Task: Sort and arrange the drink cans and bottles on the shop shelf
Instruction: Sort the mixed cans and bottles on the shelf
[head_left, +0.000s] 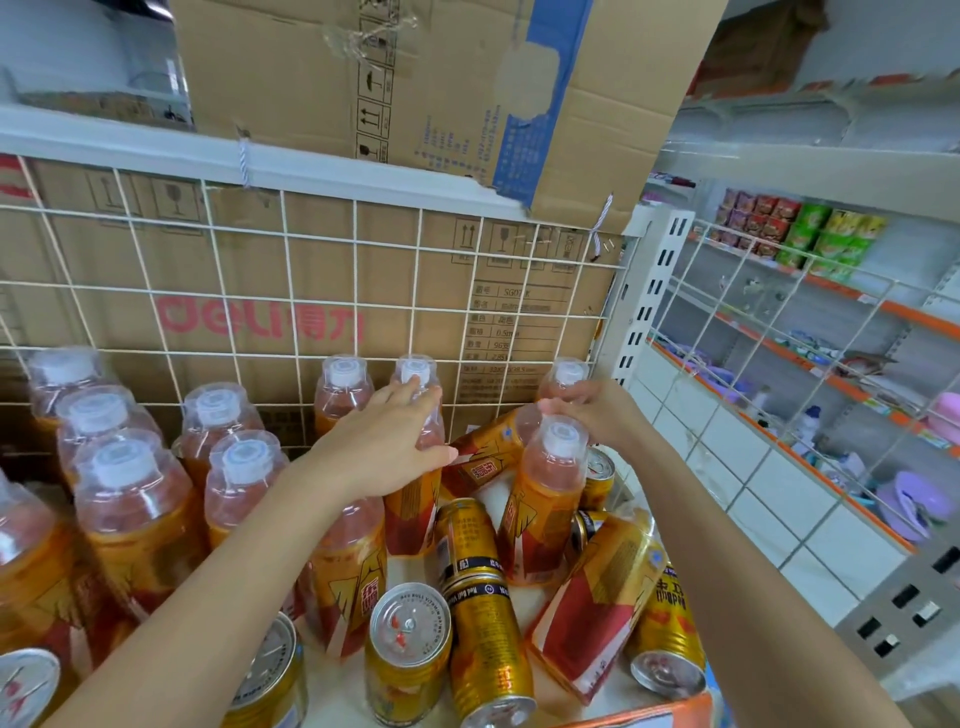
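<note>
Orange drink bottles with clear caps and gold cans crowd the shelf (618, 691). My left hand (395, 441) wraps around an upright bottle (415, 499) near the back grid. My right hand (597, 410) grips the top end of a bottle (483, 452) that lies tilted between the upright ones. Just in front of my right hand stands another upright bottle (545, 499). One bottle (592, 608) lies on its side among several gold cans (488, 644), some upright, some fallen.
A white wire grid (291, 291) backs the shelf, with cardboard boxes (363, 78) behind and above it. Several upright bottles (124, 499) fill the left side. A wire side panel (769, 364) closes the right; beyond it are shelves of snack packs (800, 234).
</note>
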